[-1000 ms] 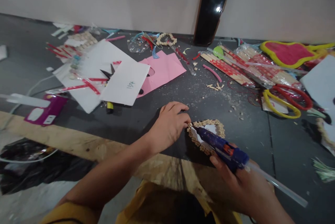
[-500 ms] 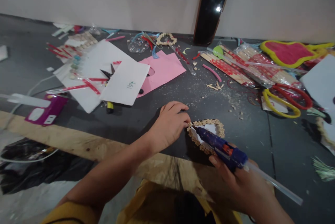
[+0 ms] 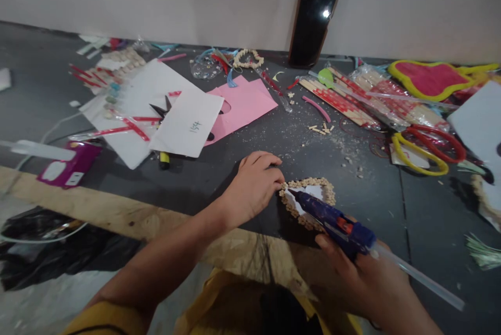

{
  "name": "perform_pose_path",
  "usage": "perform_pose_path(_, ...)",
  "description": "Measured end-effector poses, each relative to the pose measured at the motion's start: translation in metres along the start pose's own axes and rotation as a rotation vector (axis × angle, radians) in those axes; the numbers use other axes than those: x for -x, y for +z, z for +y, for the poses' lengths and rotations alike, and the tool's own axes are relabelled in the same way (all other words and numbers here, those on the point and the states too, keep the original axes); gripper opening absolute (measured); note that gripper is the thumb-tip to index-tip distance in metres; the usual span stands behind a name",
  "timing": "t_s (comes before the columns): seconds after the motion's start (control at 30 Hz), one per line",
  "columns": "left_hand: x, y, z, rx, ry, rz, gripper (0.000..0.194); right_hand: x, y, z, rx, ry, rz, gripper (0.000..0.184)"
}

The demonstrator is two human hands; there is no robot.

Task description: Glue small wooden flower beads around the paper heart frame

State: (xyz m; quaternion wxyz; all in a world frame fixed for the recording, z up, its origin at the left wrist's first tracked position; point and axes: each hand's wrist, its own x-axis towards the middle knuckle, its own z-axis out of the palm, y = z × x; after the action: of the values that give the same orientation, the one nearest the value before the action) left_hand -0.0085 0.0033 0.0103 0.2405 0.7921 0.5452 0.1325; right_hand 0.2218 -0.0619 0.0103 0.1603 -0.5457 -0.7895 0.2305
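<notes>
A small heart-shaped craft piece (image 3: 308, 222), white inside with a rim of beige wooden bits, rests on the dark table. My left hand (image 3: 254, 181) is curled at its left point, the fingertips pinching the rim there. In my right hand (image 3: 364, 272) is a dark blue hot glue gun (image 3: 332, 220), with a clear glue stick (image 3: 422, 280) coming out of its back. The gun's nozzle points to the left, over the heart close to my left fingertips. Most of my right fingers are hidden under the gun.
Scissors (image 3: 426, 164) with red and yellow handles and bagged sticks (image 3: 340, 103) lie to the right. White paper (image 3: 188, 129), pink paper (image 3: 250, 108) and a purple box (image 3: 70, 165) are at left. A phone (image 3: 316, 16) leans against the wall.
My right hand has drawn the glue gun slightly right and down, its nozzle now a little farther from the heart's left point. My left hand stays in place.
</notes>
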Motion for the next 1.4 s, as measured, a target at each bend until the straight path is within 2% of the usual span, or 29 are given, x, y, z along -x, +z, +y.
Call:
perform_pose_path(0.1, 0.0, 0.001, -0.001, 0.003, 0.006, 0.001, 0.017, 0.006, -0.006, 0.009, 0.036, -0.015, 0.07, 0.026)
perform_pose_path(0.2, -0.001, 0.002, -0.002, 0.004, 0.024, 0.006, 0.016, 0.01, -0.015, 0.027, 0.106, -0.11, 0.141, 0.026)
perform_pose_path(0.33, 0.0, 0.003, -0.004, 0.004, 0.035, 0.017, 0.013, 0.002, -0.023, 0.044, 0.16, -0.111, 0.198, 0.027)
perform_pose_path(0.43, 0.001, 0.003, -0.005, 0.002, 0.058, 0.028, 0.013, -0.015, -0.025, 0.042, 0.198, -0.038, 0.256, 0.025)
perform_pose_path(0.47, 0.001, 0.003, -0.006, 0.003, 0.067, 0.032, 0.013, -0.021, -0.026, 0.039, 0.204, 0.029, 0.274, 0.025)
perform_pose_path(0.57, 0.001, 0.002, -0.006, 0.008, 0.08, 0.039, 0.013, -0.038, -0.027, 0.029, 0.138, 0.139, 0.292, 0.03)
perform_pose_path(0.7, 0.0, 0.001, -0.006, 0.011, 0.06, 0.019, 0.012, -0.046, -0.022, 0.025, 0.059, 0.139, 0.293, 0.029)
perform_pose_path(0.9, -0.001, -0.001, -0.006, 0.04, 0.028, -0.006, 0.008, -0.041, -0.012, 0.032, 0.114, 0.107, 0.274, 0.034)
perform_pose_path(1.07, 0.0, -0.001, -0.003, 0.023, 0.009, -0.009, 0.013, -0.042, -0.012, 0.033, 0.114, 0.097, 0.237, 0.031)
perform_pose_path(1.3, 0.001, 0.003, -0.003, 0.02, 0.008, 0.01, 0.014, -0.044, -0.012, 0.026, 0.069, 0.092, 0.277, 0.035)
perform_pose_path(1.4, 0.001, 0.004, -0.004, 0.018, 0.011, 0.019, 0.014, -0.044, -0.012, 0.026, 0.056, 0.117, 0.257, 0.033)
